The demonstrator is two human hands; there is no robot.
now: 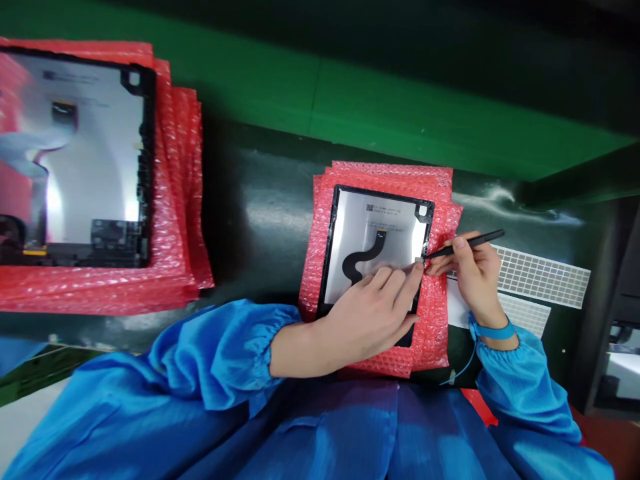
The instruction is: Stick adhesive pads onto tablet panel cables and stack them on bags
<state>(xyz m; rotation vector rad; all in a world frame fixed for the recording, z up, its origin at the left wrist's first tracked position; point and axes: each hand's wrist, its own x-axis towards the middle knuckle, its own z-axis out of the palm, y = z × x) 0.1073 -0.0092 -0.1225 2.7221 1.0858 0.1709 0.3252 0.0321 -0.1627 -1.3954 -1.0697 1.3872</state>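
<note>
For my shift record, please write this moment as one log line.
left hand: touching framed panel; right hand: holding black tool, tip at panel's right edge; beneath panel: red bubble wrap

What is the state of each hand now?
Left hand: open, fingers extended over the display panel.
Right hand: closed, holding a black pen-like tool.

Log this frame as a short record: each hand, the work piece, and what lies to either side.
Left hand: laid over the framed panel, fingertips at its right edge
Right hand: holding a slim black tool, tip at that same edge
Work piece: panel with silver back, on red bubble wrap
Left side: second panel on a red stack
Right side: gridded sheets
Right wrist: blue strap
</note>
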